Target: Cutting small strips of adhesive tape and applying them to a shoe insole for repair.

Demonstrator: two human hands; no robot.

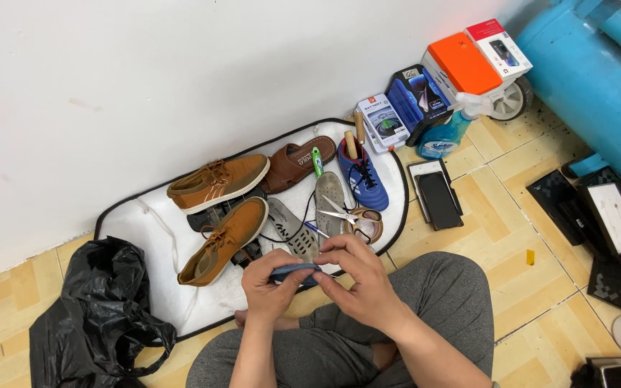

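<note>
My left hand (271, 284) and my right hand (357, 276) together hold a thin blue insole (292, 271) edge-on above my crossed legs. Just beyond the hands, on a white mat (152, 230), lie two grey insoles (290, 226), scissors with brown handles (353, 217) and a blue pen. A pair of tan lace-up shoes (221, 208) sits to the left. A brown sandal (296, 162) and a blue sports shoe (362, 176) lie further back.
A black plastic bag (95, 309) lies at the left. Boxes (461, 65), a blue spray bottle (443, 133) and a black phone on a tray (436, 194) stand at the back right, beside a large blue tank (591, 79). Black cases (598, 223) lie at the right.
</note>
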